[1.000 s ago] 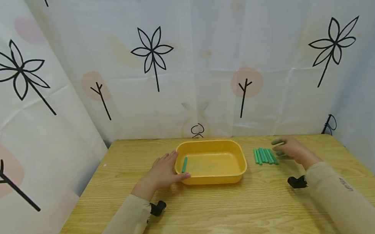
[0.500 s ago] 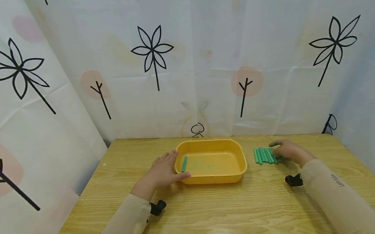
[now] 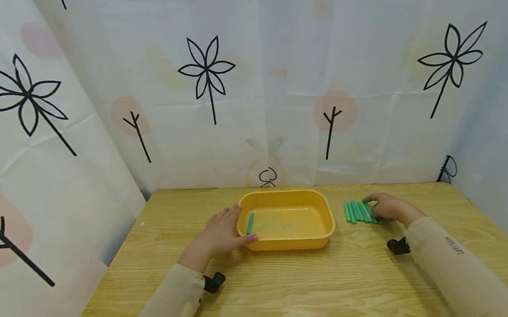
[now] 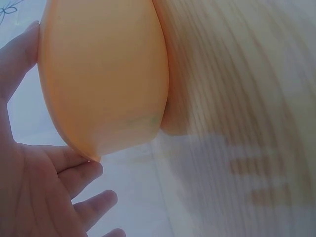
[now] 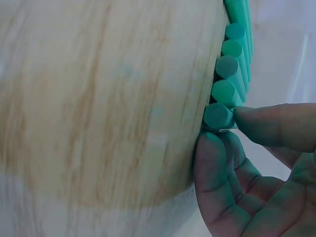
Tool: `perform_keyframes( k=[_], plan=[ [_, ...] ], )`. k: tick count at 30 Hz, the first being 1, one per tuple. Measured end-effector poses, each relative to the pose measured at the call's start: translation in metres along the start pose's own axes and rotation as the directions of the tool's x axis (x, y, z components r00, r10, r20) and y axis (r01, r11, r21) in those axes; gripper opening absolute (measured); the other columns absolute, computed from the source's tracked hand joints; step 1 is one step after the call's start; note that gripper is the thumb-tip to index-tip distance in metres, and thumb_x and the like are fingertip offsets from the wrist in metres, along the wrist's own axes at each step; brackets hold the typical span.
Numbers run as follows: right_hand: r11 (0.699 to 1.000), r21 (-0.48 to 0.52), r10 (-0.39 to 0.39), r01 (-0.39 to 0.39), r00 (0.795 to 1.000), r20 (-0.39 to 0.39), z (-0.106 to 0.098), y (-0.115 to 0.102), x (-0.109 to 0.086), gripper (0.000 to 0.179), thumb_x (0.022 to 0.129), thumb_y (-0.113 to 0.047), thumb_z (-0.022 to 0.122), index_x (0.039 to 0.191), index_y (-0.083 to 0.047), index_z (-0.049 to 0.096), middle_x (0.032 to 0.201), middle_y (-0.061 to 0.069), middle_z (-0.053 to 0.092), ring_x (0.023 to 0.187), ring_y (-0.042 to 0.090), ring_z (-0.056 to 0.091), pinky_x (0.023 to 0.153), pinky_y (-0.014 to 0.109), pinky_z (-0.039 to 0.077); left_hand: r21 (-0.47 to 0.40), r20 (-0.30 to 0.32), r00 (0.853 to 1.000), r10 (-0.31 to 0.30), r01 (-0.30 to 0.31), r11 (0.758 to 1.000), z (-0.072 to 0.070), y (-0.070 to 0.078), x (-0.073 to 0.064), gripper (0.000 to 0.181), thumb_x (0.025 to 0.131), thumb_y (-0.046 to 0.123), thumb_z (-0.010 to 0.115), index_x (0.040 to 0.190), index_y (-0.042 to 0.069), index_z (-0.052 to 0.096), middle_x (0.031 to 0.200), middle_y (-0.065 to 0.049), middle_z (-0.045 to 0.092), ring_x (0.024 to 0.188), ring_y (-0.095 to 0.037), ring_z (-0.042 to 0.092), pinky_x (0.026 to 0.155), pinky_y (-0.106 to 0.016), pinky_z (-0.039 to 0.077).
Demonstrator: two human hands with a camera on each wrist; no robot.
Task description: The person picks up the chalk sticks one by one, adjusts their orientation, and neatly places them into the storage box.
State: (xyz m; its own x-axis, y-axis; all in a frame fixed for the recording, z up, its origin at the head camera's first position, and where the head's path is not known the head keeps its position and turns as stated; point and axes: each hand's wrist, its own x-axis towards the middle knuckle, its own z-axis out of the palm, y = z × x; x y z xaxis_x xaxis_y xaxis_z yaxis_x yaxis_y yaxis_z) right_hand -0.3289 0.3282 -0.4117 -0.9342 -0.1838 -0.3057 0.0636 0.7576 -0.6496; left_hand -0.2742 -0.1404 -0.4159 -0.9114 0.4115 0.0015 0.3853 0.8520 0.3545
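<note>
My left hand [image 3: 220, 233] rests against the left end of a yellow plastic basin [image 3: 292, 244], thumb on the near rim and spread fingers at the far left corner. In the left wrist view the thumb and fingertips touch the basin's rim [image 4: 54, 116]. One green chalk stick [image 3: 250, 224] lies inside at the left. Several green chalk sticks [image 3: 354, 212] lie side by side to the basin's right. At that row's right end, my right hand [image 3: 393, 207] pinches the last chalk stick [image 5: 217, 116] between thumb and fingers; the stick still lies against its neighbour.
The wooden table [image 3: 292, 290] runs up to a white patterned curtain [image 3: 255, 85] at the back and sides. A black cord [image 3: 445, 170] stands at the back right corner. Black wrist cameras sit at both cuffs.
My right hand has moved left and down onto the right end of the chalk row, its fingers closing on the last stick. The left hand and the basin have stayed put.
</note>
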Motion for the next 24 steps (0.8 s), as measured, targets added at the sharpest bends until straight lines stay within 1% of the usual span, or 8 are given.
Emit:
perform_keyframes(
  k=[4,7,15,18,20,22,24],
  plan=[
    [1.0,-0.025,0.013,-0.012,1.0,0.009,-0.001,-0.005,-0.003,0.066,0.082,0.014,0.052,0.145,0.016,0.034,0.126,0.038,0.039,0.059,0.015,0.039,0.06,0.03,0.042,0.003,0.001,1.0,-0.003,0.003,1.0,-0.001,0.0,-0.001,0.104,0.089,0.072,0.056,0.159,0.004,0.022,0.165,-0.014,0.02,0.15,-0.04,0.019,0.12,-0.059,0.01],
    [0.998,-0.054,0.028,-0.028,1.0,0.005,-0.001,-0.007,-0.005,0.064,0.083,0.013,0.055,0.144,0.016,0.036,0.127,0.04,0.039,0.059,0.015,0.041,0.06,0.031,0.043,0.005,0.001,1.0,-0.002,0.002,1.0,0.0,0.0,-0.001,0.104,0.089,0.072,0.056,0.159,0.004,0.022,0.165,-0.014,0.02,0.15,-0.04,0.019,0.12,-0.059,0.011],
    [0.989,-0.115,0.089,-0.089,0.996,-0.012,0.0,-0.008,-0.008,0.065,0.084,0.008,0.066,0.142,0.015,0.039,0.123,0.039,0.045,0.061,0.018,0.05,0.058,0.03,0.045,-0.005,0.006,1.0,0.0,0.0,1.0,0.0,-0.001,-0.001,0.105,0.088,0.074,0.055,0.16,0.005,0.022,0.165,-0.012,0.019,0.15,-0.04,0.018,0.12,-0.059,0.01],
    [0.989,-0.101,0.11,-0.111,0.994,-0.013,0.0,-0.009,-0.01,0.065,0.083,0.008,0.065,0.141,0.015,0.038,0.113,0.033,0.052,0.061,0.019,0.052,0.058,0.031,0.047,-0.004,0.008,1.0,-0.002,0.002,1.0,0.001,-0.002,-0.001,0.105,0.088,0.074,0.055,0.16,0.005,0.021,0.165,-0.012,0.019,0.15,-0.039,0.018,0.12,-0.059,0.01],
    [0.991,-0.067,0.118,-0.118,0.993,-0.008,0.0,-0.009,-0.011,0.065,0.084,0.008,0.064,0.141,0.016,0.036,0.103,0.029,0.057,0.061,0.019,0.054,0.059,0.031,0.048,-0.001,0.007,1.0,-0.003,0.003,1.0,0.001,-0.002,0.0,0.105,0.088,0.074,0.055,0.16,0.005,0.021,0.165,-0.012,0.019,0.15,-0.039,0.018,0.12,-0.058,0.01],
    [0.992,-0.034,0.121,-0.121,0.993,-0.007,0.0,-0.008,-0.012,0.064,0.085,0.006,0.063,0.142,0.016,0.035,0.096,0.023,0.057,0.062,0.019,0.054,0.059,0.032,0.049,0.0,0.006,1.0,-0.002,0.002,1.0,0.001,-0.002,0.0,0.105,0.088,0.074,0.054,0.16,0.005,0.021,0.165,-0.013,0.019,0.15,-0.039,0.018,0.12,-0.058,0.01],
    [0.993,0.005,0.118,-0.118,0.993,-0.007,0.001,-0.007,-0.015,0.065,0.085,0.005,0.062,0.142,0.017,0.033,0.092,0.02,0.056,0.062,0.019,0.054,0.06,0.033,0.05,0.002,0.006,1.0,-0.003,0.003,1.0,0.001,-0.002,0.0,0.106,0.088,0.075,0.054,0.16,0.005,0.021,0.165,-0.012,0.019,0.15,-0.039,0.018,0.12,-0.058,0.01]
  ],
)
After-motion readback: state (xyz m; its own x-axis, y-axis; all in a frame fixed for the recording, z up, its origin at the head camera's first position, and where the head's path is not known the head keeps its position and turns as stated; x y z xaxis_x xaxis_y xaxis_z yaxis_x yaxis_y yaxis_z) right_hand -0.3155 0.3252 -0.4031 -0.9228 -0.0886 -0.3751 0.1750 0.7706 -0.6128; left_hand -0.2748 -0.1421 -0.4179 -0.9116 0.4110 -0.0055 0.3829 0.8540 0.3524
